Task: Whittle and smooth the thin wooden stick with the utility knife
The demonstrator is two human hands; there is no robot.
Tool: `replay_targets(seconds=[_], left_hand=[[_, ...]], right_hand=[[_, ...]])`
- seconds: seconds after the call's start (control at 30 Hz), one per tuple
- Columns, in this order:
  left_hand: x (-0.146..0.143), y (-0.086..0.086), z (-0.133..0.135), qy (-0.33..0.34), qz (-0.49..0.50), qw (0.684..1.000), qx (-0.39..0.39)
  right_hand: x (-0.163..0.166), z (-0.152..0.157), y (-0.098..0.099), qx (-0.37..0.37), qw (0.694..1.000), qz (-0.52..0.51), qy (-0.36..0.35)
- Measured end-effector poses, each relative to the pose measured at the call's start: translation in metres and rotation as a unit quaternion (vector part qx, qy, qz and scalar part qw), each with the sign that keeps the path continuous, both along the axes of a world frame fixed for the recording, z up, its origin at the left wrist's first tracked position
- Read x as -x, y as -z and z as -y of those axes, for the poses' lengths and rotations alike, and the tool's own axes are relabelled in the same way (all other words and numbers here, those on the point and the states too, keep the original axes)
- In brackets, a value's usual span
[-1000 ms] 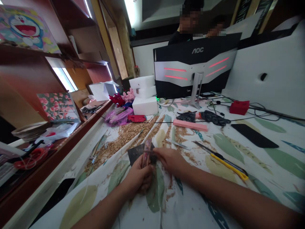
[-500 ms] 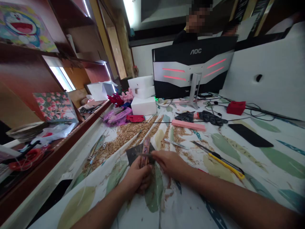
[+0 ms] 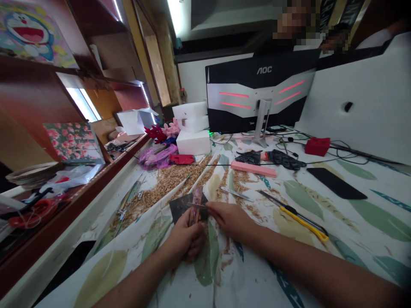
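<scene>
My left hand (image 3: 186,237) is closed around the lower part of a narrow brownish wooden strip (image 3: 197,196) with a patterned, purplish surface. The strip points away from me above a dark square sheet (image 3: 177,207) lying on the cloth. In a pinch, my right hand (image 3: 231,219) holds a thin flat tool (image 3: 198,205) laid across the strip, just above the left fingers. Whether that tool is a file or a blade I cannot tell. The strip's lower end is hidden inside my left hand.
Wood shavings (image 3: 167,184) cover the cloth beyond my hands. To the right lie a yellow-handled saw-like tool (image 3: 302,221), a metal strip (image 3: 236,194), a pink block (image 3: 253,168), black gloves (image 3: 284,159) and a black phone-like slab (image 3: 335,182). A monitor (image 3: 231,77) stands behind; a person is beyond it.
The thin tool has shifted and tilted slightly across the strip with my right hand. My left hand keeps its grip. The person behind the monitor has moved to the right.
</scene>
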State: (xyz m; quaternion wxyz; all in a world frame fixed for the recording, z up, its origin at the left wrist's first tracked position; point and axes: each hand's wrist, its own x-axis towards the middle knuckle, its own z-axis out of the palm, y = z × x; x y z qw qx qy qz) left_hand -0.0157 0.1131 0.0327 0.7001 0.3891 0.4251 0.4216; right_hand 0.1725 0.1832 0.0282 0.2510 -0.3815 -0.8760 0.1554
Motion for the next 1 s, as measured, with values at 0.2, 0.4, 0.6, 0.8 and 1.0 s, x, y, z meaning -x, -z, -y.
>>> replay_targets(seconds=[0.2, 0.4, 0.6, 0.8, 1.0], left_hand=[[0.002, 0.005, 0.0, 0.002, -0.016, 1.0, 0.015], [0.002, 0.005, -0.002, -0.007, -0.009, 1.0, 0.0], [0.002, 0.003, -0.002, -0.023, -0.015, 1.0, 0.005], [-0.003, 0.0, 0.002, -0.001, -0.045, 0.999, -0.016], [-0.003, 0.002, 0.001, 0.007, -0.036, 0.999, -0.017]], right_hand=[[0.004, 0.006, -0.002, 0.005, 1.0, 0.021, -0.012], [0.005, 0.005, -0.004, -0.009, 0.999, 0.039, -0.01], [0.006, 0.004, -0.003, -0.021, 0.999, 0.037, 0.01], [0.006, 0.013, -0.005, -0.036, 0.998, 0.048, -0.021], [0.007, 0.013, -0.009, -0.038, 0.996, 0.079, -0.012]])
